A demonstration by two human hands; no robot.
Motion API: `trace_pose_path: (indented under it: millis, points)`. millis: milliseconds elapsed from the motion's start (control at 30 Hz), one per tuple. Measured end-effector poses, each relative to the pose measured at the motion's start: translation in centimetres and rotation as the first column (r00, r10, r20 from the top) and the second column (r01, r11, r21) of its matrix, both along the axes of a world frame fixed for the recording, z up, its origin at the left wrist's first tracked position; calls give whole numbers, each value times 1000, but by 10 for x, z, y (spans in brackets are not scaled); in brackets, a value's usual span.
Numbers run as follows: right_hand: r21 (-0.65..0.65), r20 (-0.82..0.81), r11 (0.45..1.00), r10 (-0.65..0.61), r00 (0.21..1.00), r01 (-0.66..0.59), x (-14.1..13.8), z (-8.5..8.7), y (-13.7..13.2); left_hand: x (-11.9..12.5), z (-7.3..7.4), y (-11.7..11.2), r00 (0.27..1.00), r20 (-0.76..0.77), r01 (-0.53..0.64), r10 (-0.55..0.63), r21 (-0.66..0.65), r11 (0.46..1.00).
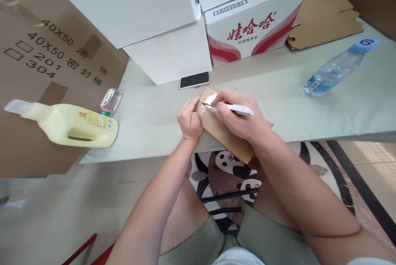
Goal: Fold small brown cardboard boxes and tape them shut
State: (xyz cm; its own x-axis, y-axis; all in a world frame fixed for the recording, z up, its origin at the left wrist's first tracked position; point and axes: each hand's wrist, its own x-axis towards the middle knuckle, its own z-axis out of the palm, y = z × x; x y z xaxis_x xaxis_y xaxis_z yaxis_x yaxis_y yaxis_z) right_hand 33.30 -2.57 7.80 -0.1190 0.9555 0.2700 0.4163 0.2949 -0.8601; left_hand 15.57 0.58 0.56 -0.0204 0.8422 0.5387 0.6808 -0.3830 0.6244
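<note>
A small brown cardboard box [227, 135] lies at a slant across the near edge of the table, with shiny clear tape [210, 99] on its far end. My left hand [190, 120] is closed on the box's far left corner, its fingers curled against the side. Gripped in my right hand [243, 118] is a utility knife [240, 110] with a white handle. Its thin dark blade points left and touches the taped end, close to my left fingertips. How deep the tip sits cannot be made out.
Behind the box lie a phone [194, 80] and stacked white cartons [173, 56]. A water bottle [337, 69] leans at right, near a flattened cardboard piece [324, 17]. At left are a yellow jug [77, 126], a small clear bottle [110, 100] and a large carton [58, 50].
</note>
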Motion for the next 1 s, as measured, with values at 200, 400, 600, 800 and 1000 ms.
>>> trace_pose_path:
  millis: [200,400,600,800,1000]
  points:
    - [1,-12,1000,2,1000,-2,1,0,1,0,-1,1,1000,0,7,-7,0,1000]
    - [25,-14,999,-22,1000,23,1,0,0,0,-1,1,1000,-20,-5,5,11,1000]
    - [-10,-3,1000,-7,1000,7,2,2,0,0,-1,1,1000,-10,4,-4,21,1000]
    - [20,-33,1000,-13,999,13,0,2,0,1,0,1,1000,-13,-5,5,7,1000]
    - [90,-323,984,-114,939,151,3,-4,0,1,0,1,1000,-20,-10,10,4,1000]
